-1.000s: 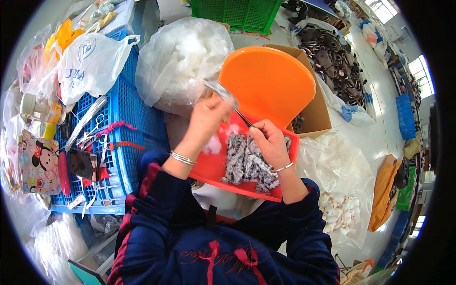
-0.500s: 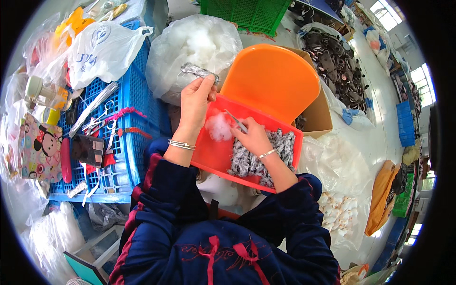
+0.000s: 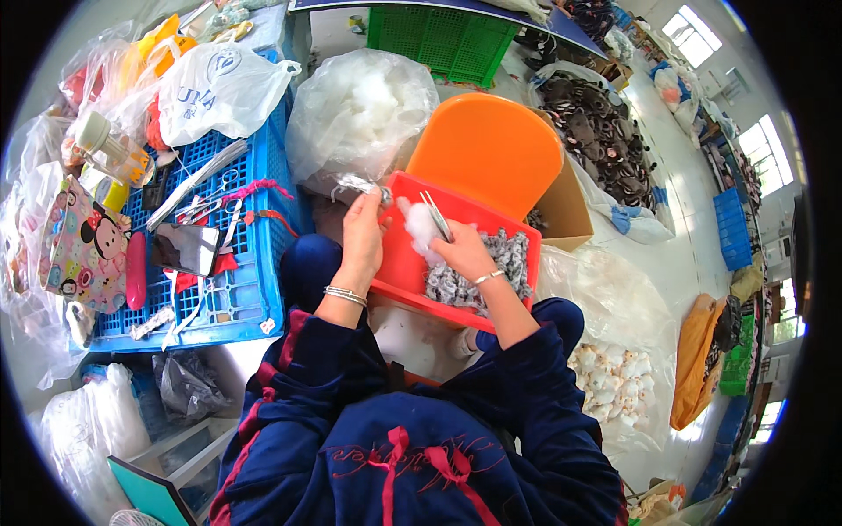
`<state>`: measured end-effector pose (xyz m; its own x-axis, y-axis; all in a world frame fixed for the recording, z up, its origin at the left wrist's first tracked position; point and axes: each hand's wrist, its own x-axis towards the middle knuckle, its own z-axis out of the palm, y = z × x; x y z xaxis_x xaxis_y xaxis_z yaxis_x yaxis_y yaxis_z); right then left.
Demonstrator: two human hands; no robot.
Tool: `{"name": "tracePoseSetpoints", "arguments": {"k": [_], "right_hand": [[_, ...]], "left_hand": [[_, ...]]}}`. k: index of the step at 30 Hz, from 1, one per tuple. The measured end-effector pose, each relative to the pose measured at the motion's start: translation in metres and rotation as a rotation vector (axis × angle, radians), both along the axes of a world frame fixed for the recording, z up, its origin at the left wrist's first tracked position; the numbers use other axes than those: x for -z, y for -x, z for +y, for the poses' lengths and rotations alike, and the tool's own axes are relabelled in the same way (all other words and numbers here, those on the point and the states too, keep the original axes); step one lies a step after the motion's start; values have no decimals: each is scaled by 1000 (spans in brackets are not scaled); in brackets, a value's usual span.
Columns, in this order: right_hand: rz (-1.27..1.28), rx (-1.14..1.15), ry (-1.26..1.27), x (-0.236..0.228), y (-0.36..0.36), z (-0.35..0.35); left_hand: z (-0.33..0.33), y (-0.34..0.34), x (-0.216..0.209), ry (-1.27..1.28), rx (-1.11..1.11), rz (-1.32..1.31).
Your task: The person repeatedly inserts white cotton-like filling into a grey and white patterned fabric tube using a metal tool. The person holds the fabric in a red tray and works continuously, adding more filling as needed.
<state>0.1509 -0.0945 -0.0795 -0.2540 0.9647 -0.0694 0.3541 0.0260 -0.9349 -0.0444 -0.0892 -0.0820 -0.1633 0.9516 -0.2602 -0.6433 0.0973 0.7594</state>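
Between the fingers of my left hand (image 3: 363, 235) is a small grey-and-white fabric piece (image 3: 355, 184), held past the left rim of the red tray (image 3: 395, 263). My right hand (image 3: 465, 250) grips metal tweezers (image 3: 436, 215), their tips pointing up and away from me. White stuffing fluff (image 3: 422, 230) lies in the tray right beside the tweezers. Several more grey-and-white fabric pieces (image 3: 509, 259) are heaped in the tray's right part, partly under my right hand. The tray rests over my lap.
An orange seat (image 3: 491, 145) stands behind the tray, with a cardboard box (image 3: 566, 206) to its right. A clear bag of stuffing (image 3: 364, 105) sits at the far left of it. The blue crate (image 3: 254, 298) at left bears scissors, a phone (image 3: 186, 248) and bags.
My left hand has come lower with the fabric piece. The tweezers now point more upright and sit beside the fluff. The whole view has shifted slightly.
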Motion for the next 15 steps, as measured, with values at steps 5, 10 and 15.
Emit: {"name": "tracePoseSetpoints", "arguments": {"k": [5,10,15], "right_hand": [[34,2,110,-29,-19,-49],[-24,91,8,-9,-27,-83],[-662,-104,-122,-17,-27,-110]], "left_hand": [[-25,-52,2,-43,242,-178],[-50,-68,9,-2,218,-167],[-37,-54,45,40,19,-28]]}}
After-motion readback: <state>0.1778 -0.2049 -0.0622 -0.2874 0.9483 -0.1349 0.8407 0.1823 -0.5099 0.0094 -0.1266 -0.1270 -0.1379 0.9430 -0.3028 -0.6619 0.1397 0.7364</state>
